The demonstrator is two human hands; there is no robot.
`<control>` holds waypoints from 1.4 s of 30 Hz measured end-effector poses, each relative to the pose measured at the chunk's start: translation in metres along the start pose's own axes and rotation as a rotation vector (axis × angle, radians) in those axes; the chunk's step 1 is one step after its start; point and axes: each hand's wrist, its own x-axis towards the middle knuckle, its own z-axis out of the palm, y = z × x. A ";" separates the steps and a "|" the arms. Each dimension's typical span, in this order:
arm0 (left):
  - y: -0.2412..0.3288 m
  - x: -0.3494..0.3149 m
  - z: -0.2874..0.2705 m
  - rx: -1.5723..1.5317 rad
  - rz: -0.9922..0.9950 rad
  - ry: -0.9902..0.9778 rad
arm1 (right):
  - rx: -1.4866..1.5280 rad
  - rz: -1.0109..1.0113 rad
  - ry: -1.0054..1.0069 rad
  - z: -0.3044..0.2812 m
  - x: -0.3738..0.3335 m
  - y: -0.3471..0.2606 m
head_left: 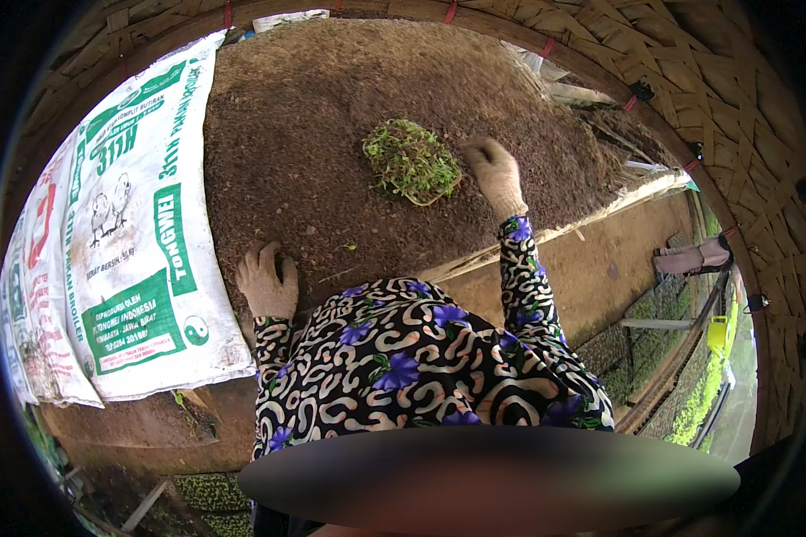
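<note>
On the dark brown soil bed lies a clump of small green seedlings, leafy with pale stems. Just to its right is my right hand, its fingers bent and drawn together above the soil. Whether a small thing is pinched in them is hidden. My left hand rests on the near left part of the soil with fingers apart, close to the sacks and holding nothing. One loose seedling lies on the soil between my hands, nearer the front.
White printed sacks cover the left side of the bed. A wooden board edges the near right side. Beyond it hang a dark cloth and a yellow object. A woven brim frames the top and right.
</note>
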 end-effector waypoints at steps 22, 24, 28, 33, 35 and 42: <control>-0.002 0.000 0.002 0.014 -0.003 -0.006 | -0.655 0.253 0.100 -0.023 0.067 0.084; -0.001 -0.002 0.002 0.023 -0.012 -0.008 | -0.633 0.230 0.055 -0.016 0.066 0.077; -0.001 0.000 0.002 0.018 -0.013 -0.017 | -0.746 0.187 -0.040 -0.001 0.067 0.066; -0.002 0.000 0.001 0.000 -0.023 -0.031 | -0.801 0.138 -0.130 0.006 0.077 0.064; -0.001 0.000 0.001 0.013 -0.020 -0.018 | -0.681 0.187 -0.095 0.005 0.081 0.067; -0.002 0.000 0.000 -0.010 -0.036 -0.041 | -0.472 0.167 0.086 -0.007 0.079 0.073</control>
